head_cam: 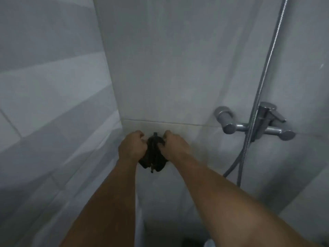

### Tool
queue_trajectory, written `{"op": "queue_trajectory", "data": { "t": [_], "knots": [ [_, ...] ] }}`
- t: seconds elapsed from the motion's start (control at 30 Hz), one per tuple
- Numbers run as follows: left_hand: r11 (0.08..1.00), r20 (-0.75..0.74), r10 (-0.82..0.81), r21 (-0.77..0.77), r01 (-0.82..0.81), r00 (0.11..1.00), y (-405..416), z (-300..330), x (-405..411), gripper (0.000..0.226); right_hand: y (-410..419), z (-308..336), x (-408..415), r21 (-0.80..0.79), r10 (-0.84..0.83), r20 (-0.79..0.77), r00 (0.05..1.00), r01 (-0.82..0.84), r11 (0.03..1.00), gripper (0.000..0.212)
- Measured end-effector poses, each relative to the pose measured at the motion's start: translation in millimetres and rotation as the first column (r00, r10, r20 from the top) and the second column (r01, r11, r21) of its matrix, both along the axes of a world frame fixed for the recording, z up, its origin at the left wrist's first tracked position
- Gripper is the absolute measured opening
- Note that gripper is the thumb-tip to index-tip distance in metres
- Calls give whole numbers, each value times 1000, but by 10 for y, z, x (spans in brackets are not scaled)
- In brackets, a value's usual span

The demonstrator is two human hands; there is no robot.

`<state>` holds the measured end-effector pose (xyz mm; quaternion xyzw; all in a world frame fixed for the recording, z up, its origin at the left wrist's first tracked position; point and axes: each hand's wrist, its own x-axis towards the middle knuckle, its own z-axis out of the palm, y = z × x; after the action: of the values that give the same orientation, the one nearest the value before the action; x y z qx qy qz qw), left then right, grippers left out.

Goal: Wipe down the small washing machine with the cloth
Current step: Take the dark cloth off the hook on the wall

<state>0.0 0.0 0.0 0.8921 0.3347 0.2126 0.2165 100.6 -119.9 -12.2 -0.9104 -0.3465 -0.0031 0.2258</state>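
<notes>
- Holding a dark cloth (154, 154) in front of us, we have both arms stretched forward toward a corner of pale tiled wall (169, 68).
- Our left hand (131, 147) is curled into a fist on the cloth's left side, fingers closed over the fabric.
- Our right hand (173, 146) is clenched on the cloth's right side, knuckles up, fingers tucked into the bunched material.
- Between the 2 hands the cloth is crumpled into a tight wad, with a small tip poking up above and loose ends hanging below.
- We cannot tell whether the cloth touches the wall behind it or is held just clear of it.
- Right of our hands, well apart from them, a chrome shower mixer tap (256, 123) is mounted on the wall, with 2 round ends facing us.
- A metal shower hose (267, 65) runs down from the upper right, passes the mixer and loops below it.
- We see no washing machine in this view; only blurred dark shapes show at the bottom edge.
</notes>
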Motion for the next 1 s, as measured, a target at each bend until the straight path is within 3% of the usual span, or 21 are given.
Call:
{"op": "queue_trajectory", "data": {
  "t": [0.07, 0.17, 0.27, 0.37, 0.5, 0.7, 0.8, 0.9, 1.0],
  "knots": [
    [986, 30, -54, -158, 58, 998, 45, -224, 74, 22, 108, -205, -18, 60, -52, -63, 997, 56, 997, 32],
    [959, 90, -68, -270, 90, 994, 49, -501, 163, 27, 188, -468, -68, 178, -111, -169, 979, 141, 974, 29],
    [950, 162, -23, -305, 72, 987, 52, -566, 245, 27, 207, -486, -40, 240, -126, -220, 967, 179, 954, 20],
    [953, 144, -47, -289, 87, 988, -9, -521, 247, 15, 90, -321, -36, 272, -124, -251, 960, 194, 943, 4],
    [955, 222, -30, -281, 94, 975, -120, -230, 96, 27, -190, -2, 25, 312, -94, -203, 975, 155, 937, 16],
    [903, 358, -6, -400, 160, 934, -463, 494, -76, 29, -763, 839, -67, 426, 162, -357, 920, 6, 905, 3],
    [865, 329, -42, -461, 199, 944, -643, 707, -196, 30, -1060, 1137, -118, 395, 219, -375, 901, -58, 917, 16],
    [735, 278, -133, -616, 283, 951, -822, 680, -317, 33, -1279, 1101, -132, 352, 199, -387, 900, -55, 934, 17],
    [494, 201, -282, -808, 322, 938, -1018, 302, -386, 37, -1463, 611, -129, 356, 157, -434, 887, 9, 934, 22]
  ]
}}
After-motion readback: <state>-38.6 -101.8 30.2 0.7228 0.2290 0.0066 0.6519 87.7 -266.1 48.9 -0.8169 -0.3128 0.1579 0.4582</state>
